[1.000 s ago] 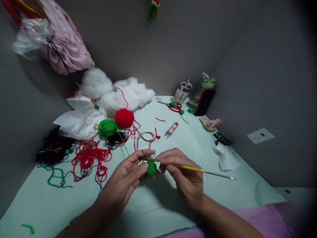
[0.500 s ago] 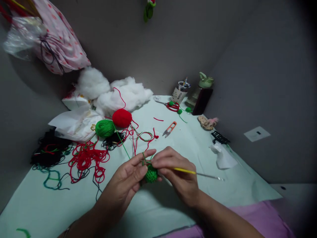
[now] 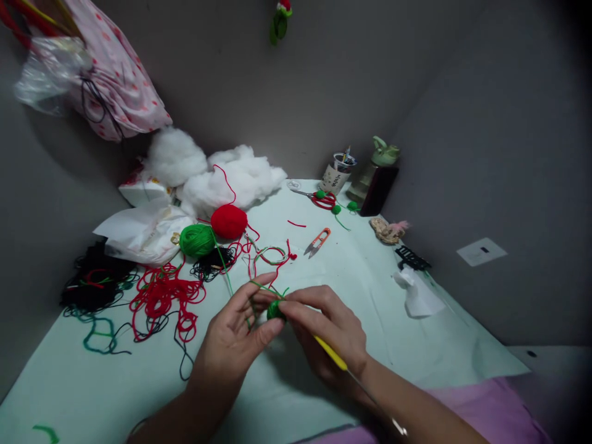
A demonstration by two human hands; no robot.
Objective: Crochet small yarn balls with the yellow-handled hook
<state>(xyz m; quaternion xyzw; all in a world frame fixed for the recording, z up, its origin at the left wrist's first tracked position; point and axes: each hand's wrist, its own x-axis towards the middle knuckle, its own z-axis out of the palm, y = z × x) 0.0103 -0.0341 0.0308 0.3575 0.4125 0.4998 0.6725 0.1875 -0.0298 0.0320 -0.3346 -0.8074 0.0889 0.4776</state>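
My left hand point(image 3: 235, 336) pinches a small green crocheted piece point(image 3: 274, 310) between thumb and fingers, with green yarn looped over its index finger. My right hand point(image 3: 328, 333) grips a yellow-handled crochet hook point(image 3: 330, 353) whose tip is at the green piece; its metal end points back toward my body. The green strand runs up the table to a green yarn ball point(image 3: 197, 240), which lies beside a red yarn ball point(image 3: 228, 221).
Tangled red yarn point(image 3: 164, 296) and black yarn point(image 3: 95, 280) lie at the left. White stuffing point(image 3: 231, 176) is piled at the back. Orange thread snips point(image 3: 318, 242), red scissors point(image 3: 324, 198), a cup point(image 3: 338, 173), a bottle point(image 3: 377, 182) and crumpled tissue point(image 3: 416, 293) sit to the right.
My right hand has turned so the hook's handle swings from pointing right to pointing down toward my body. Both hands stay on the green piece.
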